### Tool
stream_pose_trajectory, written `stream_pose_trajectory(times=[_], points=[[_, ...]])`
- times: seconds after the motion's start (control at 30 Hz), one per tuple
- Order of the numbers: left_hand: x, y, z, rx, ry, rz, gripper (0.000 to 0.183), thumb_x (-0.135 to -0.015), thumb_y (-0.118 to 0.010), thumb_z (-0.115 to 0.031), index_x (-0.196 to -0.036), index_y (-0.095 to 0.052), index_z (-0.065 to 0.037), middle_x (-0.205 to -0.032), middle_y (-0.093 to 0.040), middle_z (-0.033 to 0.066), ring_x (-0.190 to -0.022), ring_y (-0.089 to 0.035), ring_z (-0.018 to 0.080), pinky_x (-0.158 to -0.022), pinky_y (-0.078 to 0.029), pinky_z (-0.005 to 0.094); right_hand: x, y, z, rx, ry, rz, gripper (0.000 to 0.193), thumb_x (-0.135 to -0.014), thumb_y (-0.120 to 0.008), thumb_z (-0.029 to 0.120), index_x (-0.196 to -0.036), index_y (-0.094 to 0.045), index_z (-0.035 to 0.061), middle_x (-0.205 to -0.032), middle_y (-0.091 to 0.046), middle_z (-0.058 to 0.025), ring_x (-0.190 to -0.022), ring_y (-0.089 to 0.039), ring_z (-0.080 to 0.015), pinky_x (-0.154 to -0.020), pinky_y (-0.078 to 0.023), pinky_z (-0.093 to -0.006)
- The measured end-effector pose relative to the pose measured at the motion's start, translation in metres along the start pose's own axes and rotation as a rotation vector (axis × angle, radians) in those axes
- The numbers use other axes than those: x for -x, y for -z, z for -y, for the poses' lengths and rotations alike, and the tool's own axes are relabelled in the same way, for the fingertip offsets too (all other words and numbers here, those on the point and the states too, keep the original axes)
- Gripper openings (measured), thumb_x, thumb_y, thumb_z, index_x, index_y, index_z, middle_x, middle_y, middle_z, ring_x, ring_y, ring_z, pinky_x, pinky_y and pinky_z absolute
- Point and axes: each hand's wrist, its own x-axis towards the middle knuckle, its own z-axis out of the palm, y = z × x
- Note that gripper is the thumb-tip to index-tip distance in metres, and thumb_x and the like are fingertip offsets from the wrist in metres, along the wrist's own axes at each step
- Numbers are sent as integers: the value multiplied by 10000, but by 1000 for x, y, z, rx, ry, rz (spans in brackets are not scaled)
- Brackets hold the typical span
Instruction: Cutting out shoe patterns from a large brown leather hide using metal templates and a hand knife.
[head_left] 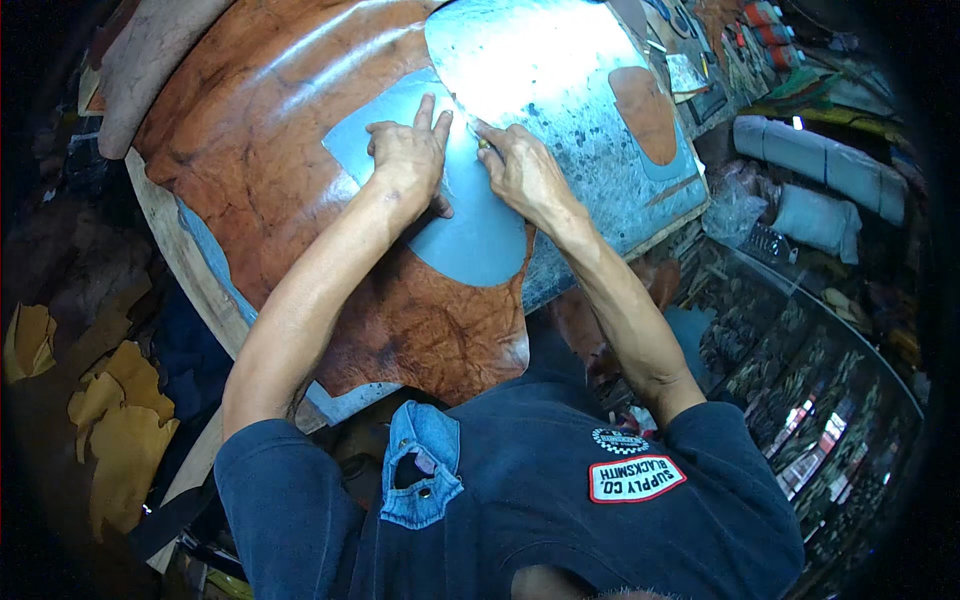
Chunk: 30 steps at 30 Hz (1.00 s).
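My left hand (pixel 408 165) lies with its fingers spread on a smooth blue-grey template (pixel 470 245), pressing it against a large brown leather hide (pixel 250 190). Just right of it, my right hand (pixel 527 178) is closed round a small slim knife (pixel 484 143). Only a bit of its yellowish handle shows between the fingers; the blade is hard to make out in the glare. The knife is at the template's upper right edge, where the leather borders the board. Under the hide is a speckled blue-grey cutting board (pixel 590 235).
On the board's right side, a rounded brown leather piece (pixel 645 112) lies over a grey sheet. Tools (pixel 690 30) crowd the far right corner. Wrapped rolls (pixel 820 165) and a glass-topped case (pixel 800 350) stand at right. Tan leather scraps (pixel 125 430) are at lower left.
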Motion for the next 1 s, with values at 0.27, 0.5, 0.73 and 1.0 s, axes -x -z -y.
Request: stream_pose_trajectory(times=[0.27,0.5,0.73,1.0], points=[[3,-4,1,-15,-21,-107,1351,-403,-823,-666,-1483,-241,-99,-1546,-211,164,-1014,-649,336,-825,-535,403,63,7,-16,-5,-50,8,282,-880,-548,108,-1132,-614,-1,-934,-587,-247,-849,-617,-429,-744,-508,-496],[-1,-10,4,21,-77,-174,1383,-371,-821,-667,-1482,-234,-90,-1533,-208,199,-1024,-638,374,-838,-552,429,119,-1,-19,-50,-122,-80,266,-872,-570,106,-1111,-602,-8,-893,-570,-235,-827,-599,-419,-727,-494,-486],[-4,-11,6,69,-86,-173,1353,-407,-831,-651,-1476,-240,-70,-1529,-190,228,-1027,-632,392,-835,-545,440,156,-11,-5,-169,-295,-103,283,-870,-585,120,-1097,-613,-47,-917,-588,-244,-845,-605,-409,-781,-491,-455],[-6,-12,8,70,-99,-170,1367,-404,-844,-644,-1479,-226,-68,-1530,-182,231,-1051,-619,400,-874,-529,451,171,-27,-5,-290,-357,-146,272,-873,-562,143,-1039,-628,-62,-953,-630,-249,-914,-608,-393,-839,-482,-431]])
